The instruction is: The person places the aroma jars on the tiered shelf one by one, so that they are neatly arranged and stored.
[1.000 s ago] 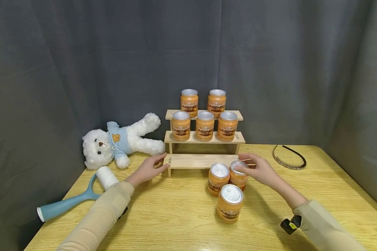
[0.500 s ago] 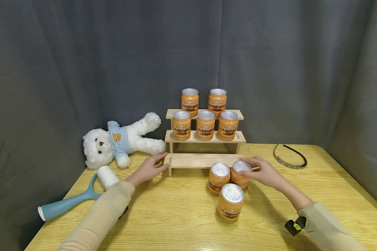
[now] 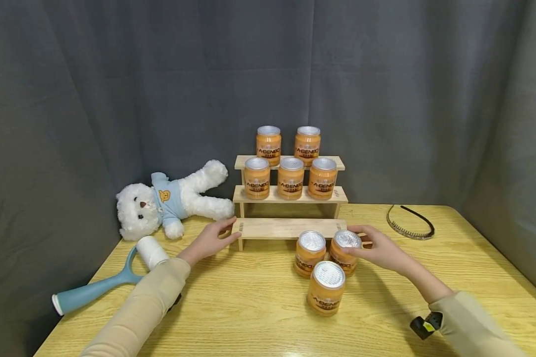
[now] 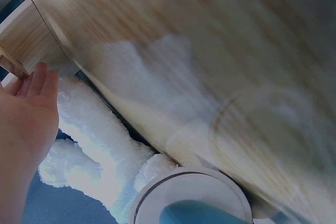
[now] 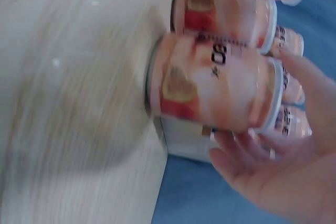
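Gripping the short orange jar with a ribbed silver lid [image 3: 346, 250] just right of centre in the head view, my right hand [image 3: 381, 248] curls round its side, where it stands on the yellow wooden table [image 3: 232, 307] touching two like jars. Its dark label is blurred; the shelf jars read roughly "A-BENBO". My left hand [image 3: 211, 241] rests flat, fingers straight, against the pale three-step wooden rack [image 3: 286, 228].
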`<state>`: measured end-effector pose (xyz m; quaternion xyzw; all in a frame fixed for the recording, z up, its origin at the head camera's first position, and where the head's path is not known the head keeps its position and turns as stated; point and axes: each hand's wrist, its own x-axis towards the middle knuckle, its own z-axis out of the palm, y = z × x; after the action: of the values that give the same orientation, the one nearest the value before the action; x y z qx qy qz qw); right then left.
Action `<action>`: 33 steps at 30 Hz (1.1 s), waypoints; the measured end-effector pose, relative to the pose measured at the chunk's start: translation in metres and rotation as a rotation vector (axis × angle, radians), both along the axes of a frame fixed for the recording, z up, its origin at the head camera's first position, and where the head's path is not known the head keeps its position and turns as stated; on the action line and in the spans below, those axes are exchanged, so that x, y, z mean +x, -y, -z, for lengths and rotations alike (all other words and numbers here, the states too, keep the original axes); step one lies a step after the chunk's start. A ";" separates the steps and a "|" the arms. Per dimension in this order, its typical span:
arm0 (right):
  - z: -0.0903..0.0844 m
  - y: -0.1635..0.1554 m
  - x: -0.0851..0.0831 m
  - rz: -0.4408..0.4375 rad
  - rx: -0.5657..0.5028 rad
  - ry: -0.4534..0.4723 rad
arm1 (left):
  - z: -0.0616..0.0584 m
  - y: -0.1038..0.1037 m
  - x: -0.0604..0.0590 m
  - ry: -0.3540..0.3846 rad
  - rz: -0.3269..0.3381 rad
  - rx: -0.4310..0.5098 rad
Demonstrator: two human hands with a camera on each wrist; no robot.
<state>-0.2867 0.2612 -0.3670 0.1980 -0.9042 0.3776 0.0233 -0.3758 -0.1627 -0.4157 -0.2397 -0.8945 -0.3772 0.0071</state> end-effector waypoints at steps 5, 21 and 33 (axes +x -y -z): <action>0.001 0.006 0.000 0.094 0.014 -0.013 | -0.001 -0.001 0.002 -0.002 0.009 0.013; 0.002 0.005 0.003 0.048 -0.022 0.058 | -0.001 0.001 0.002 -0.006 -0.006 0.006; 0.002 0.014 0.000 0.183 0.053 0.036 | -0.003 0.001 0.002 -0.005 0.005 0.002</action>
<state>-0.2862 0.2472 -0.3692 0.1084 -0.9285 0.3534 0.0363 -0.3742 -0.1635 -0.4129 -0.2428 -0.8935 -0.3777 0.0085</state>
